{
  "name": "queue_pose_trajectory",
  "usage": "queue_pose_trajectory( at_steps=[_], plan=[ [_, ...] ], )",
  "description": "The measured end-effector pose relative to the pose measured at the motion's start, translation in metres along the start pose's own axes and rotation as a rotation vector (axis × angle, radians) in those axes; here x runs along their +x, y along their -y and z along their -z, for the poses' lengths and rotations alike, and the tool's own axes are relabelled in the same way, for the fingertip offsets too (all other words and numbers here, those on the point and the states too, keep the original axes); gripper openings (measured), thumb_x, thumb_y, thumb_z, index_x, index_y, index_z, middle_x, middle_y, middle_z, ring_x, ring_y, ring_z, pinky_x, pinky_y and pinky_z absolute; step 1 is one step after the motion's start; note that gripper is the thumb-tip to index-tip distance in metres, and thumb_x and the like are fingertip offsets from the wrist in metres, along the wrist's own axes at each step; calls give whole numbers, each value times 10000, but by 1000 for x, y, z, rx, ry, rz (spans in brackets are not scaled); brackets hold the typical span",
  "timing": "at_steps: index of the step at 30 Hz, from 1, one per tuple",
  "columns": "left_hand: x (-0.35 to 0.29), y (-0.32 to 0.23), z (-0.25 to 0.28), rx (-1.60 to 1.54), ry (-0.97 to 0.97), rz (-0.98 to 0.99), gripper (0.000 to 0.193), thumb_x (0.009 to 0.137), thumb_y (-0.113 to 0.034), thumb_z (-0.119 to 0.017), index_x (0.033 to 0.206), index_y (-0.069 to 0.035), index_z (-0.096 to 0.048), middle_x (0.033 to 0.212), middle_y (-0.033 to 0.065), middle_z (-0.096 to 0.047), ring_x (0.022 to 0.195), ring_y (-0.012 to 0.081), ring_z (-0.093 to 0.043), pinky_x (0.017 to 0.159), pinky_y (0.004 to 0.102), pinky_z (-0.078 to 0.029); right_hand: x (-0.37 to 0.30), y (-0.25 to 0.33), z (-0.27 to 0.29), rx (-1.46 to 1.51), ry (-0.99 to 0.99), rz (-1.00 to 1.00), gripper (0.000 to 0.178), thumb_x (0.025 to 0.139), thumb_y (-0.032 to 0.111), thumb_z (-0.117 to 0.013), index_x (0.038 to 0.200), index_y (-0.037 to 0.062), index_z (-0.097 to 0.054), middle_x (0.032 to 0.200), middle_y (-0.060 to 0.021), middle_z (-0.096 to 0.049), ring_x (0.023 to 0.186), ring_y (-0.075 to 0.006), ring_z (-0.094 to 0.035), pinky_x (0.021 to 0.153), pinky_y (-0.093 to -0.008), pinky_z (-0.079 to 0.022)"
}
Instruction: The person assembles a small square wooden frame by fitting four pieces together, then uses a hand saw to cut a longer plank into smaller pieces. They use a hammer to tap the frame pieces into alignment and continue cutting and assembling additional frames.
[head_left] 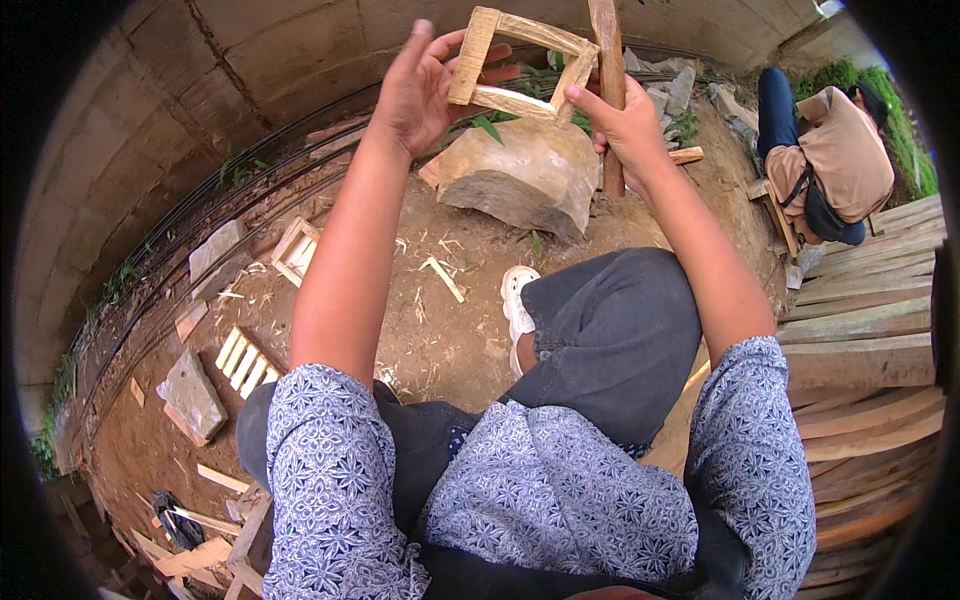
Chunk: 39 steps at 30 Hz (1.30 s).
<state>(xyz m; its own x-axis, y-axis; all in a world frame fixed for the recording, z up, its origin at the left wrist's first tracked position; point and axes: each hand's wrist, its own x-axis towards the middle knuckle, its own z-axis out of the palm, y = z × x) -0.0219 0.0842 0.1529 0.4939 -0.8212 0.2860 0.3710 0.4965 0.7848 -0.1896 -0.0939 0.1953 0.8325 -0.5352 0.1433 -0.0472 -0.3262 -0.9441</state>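
I hold a small square wooden frame [520, 62] up in front of me, above a big flat stone [520, 175]. My left hand [425, 85] grips the frame's left bar, thumb and fingers around it. My right hand [625, 125] touches the frame's right corner and also holds an upright wooden stick or tool handle [610, 70], whose top end runs out of view.
A second person [830, 160] crouches at the far right beside stacked wooden planks [870, 340]. On the dirt to my left lie another small frame [297, 250], a slatted wooden piece [245, 360], a flat stone [190, 395] and offcuts. A concrete wall [200, 70] curves behind.
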Motion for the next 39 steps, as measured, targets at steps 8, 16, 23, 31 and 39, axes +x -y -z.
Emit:
queue_pose_trajectory(
  at_steps=[8, 16, 23, 31, 39],
  plan=[
    [0, 3, -8, 114, -56, 37, 489, 1021, -370, -448, 1413, -80, -417, 1312, 159, -585, 1165, 299, -618, 978, 446, -527, 0, -2, 1, 102, -7, -23, 595, 775, 348, -837, 1142, 0, -522, 741, 21, -533, 513, -35, -450, 435, -202, -393],
    [5, 3, -6, 81, -82, -52, 481, 1039, -373, -389, 1405, -62, -409, 1312, 156, -586, 1168, 313, -613, 984, 449, -530, -1, 1, -4, 96, 92, -19, 639, 751, 339, -858, 1161, -15, -518, 762, -1, -556, 504, -42, -456, 420, -208, -396],
    [11, 12, -9, 524, -82, -164, 681, 813, -231, -801, 1326, 3, -419, 1098, 178, -664, 972, 231, -675, 846, 375, -575, -3, 6, -4, 36, 41, 44, 478, 782, 292, -834, 1065, 25, -557, 759, 19, -555, 489, -32, -449, 416, -200, -387],
    [7, 10, -16, 463, -147, -39, 789, 740, -180, -860, 1325, 37, -379, 972, 147, -684, 884, 207, -690, 801, 330, -566, -7, 12, -3, 16, 56, 102, 521, 789, 304, -829, 1108, -8, -561, 798, -8, -583, 527, -45, -490, 432, -214, -432],
    [9, 29, -14, 1245, -432, -675, 990, 687, -359, -880, 1417, -77, -274, 1379, 221, -408, 1331, 334, -391, 1069, 481, -385, 0, 8, -1, 23, -14, 94, 562, 806, 316, -814, 1153, -27, -534, 766, -5, -550, 525, -51, -491, 439, -222, -432]
  ],
)
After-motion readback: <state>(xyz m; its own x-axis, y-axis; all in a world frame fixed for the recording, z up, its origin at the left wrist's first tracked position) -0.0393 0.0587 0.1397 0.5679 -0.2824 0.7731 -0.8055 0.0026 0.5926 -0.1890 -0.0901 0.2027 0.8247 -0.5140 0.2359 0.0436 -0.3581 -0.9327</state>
